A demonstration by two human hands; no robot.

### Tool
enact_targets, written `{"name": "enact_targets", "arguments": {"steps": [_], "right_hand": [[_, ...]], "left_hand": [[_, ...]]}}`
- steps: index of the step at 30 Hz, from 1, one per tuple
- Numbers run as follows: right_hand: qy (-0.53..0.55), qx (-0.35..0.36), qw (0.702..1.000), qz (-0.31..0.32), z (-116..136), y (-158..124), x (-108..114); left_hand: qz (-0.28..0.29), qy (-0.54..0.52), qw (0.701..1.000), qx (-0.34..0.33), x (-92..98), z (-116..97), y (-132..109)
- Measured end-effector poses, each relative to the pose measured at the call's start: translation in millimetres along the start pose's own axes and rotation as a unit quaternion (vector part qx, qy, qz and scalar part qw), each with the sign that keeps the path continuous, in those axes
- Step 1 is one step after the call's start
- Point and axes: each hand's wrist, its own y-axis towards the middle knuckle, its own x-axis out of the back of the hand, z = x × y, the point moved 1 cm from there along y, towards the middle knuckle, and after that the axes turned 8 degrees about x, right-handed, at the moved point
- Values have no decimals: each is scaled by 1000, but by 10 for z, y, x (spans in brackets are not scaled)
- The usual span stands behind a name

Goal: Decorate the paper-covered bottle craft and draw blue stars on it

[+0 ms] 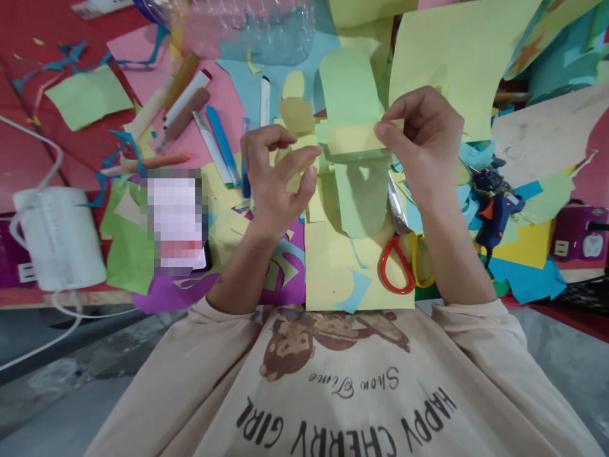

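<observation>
My right hand (421, 136) pinches a yellow paper strip (354, 136) that lies across a light green paper cutout (349, 95), held up above the table. The green shape continues below the strip (359, 197). My left hand (276, 171) hovers at the strip's left end with its fingers curled and apart; its fingertips are close to the paper but I cannot tell whether they touch it. Red- and yellow-handled scissors (402, 257) rest on yellow paper just below my right wrist.
Coloured paper sheets and scraps cover the table. Markers and glue sticks (190, 108) lie at the back left. A blue glue gun (495, 212) sits at right, a white roll (59, 238) at left, a clear plastic bottle (266, 28) at the back.
</observation>
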Motion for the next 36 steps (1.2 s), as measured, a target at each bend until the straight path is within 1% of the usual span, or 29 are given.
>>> {"name": "enact_targets", "arguments": {"steps": [2,4,7,8,10,13,14,16,18,21,23,26,29,32,36], "right_hand": [[-10,-12,1000,10,3,-8,-16],[-35,-27,999,17,-8,-19,-26],[-25,-4,1000,11,-39,-35,-28],[-17,6,1000,5,-50,-40,-28],[-6,9,1000,5,-67,-45,-32],[17,2,1000,-9,-78,-48,-44],[20,-1,1000,-13,-80,-49,-46],[5,-5,1000,-13,-81,-49,-42],[-24,0,1000,-7,-78,-45,-18],[-71,19,997,15,-62,-24,52],[-117,23,992,34,-55,-4,106],[-192,24,980,54,-63,23,177],[-237,24,969,73,-84,40,228],[-266,17,960,89,-98,51,264],[-277,13,956,96,-115,63,280]], "left_hand": [[24,-3,1000,2,-10,6,-10],[27,-5,999,-21,-17,19,-19],[29,5,998,-56,-32,57,-35],[41,14,997,-56,-39,71,-41],[84,38,995,-30,-50,87,-53],[165,64,983,44,-55,83,-64],[177,67,980,53,-55,77,-65],[178,69,980,47,-56,72,-66],[166,71,983,33,-62,84,-67],[149,77,986,11,-67,112,-72],[149,85,985,5,-63,117,-70],[175,77,981,46,-51,109,-59],[197,76,974,82,-43,98,-47],[197,72,974,86,-42,96,-39],[181,64,978,84,-43,97,-35]]}}
